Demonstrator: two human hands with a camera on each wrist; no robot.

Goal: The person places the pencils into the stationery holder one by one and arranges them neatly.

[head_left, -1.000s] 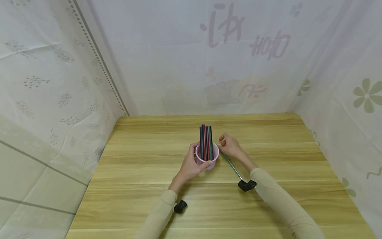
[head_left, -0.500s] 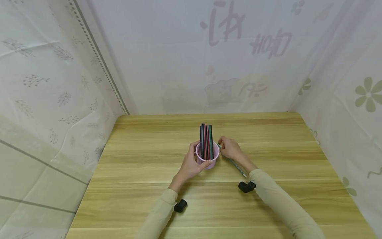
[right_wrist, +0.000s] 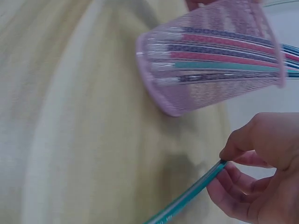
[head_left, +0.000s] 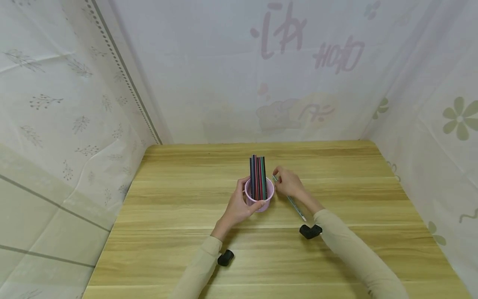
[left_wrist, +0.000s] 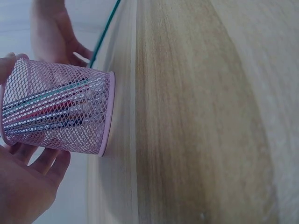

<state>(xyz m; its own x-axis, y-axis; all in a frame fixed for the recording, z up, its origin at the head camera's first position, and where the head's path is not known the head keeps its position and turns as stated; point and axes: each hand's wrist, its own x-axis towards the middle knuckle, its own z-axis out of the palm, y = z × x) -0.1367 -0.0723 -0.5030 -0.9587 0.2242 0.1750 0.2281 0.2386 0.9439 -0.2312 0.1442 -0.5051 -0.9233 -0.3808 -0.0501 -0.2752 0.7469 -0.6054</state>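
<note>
My left hand (head_left: 239,204) grips a pink mesh pencil cup (head_left: 271,193), thumb near its rim and fingers around the far side. Several pencils (head_left: 258,176) with dark, red and green sides stand bunched in the cup, their ends above the rim. Just right of the cup, my right hand (head_left: 288,182) pinches a teal pencil (right_wrist: 189,193) near one end between thumb and fingertips. The pencil slants toward me across the table, its pale eraser end showing below the hand in the head view. In the left wrist view the cup's base is close to the tabletop.
The wooden table (head_left: 179,199) has patterned cloth walls (head_left: 209,83) behind it and on both sides. A black wrist camera (head_left: 225,258) sits by the left sleeve, and another black camera (head_left: 310,231) by the right one, near the pencil's eraser end.
My right hand has taken hold of the teal pencil, which shifted, showing its eraser end, and its pinched end has since risen slightly. The left hand and cup have stayed in place.
</note>
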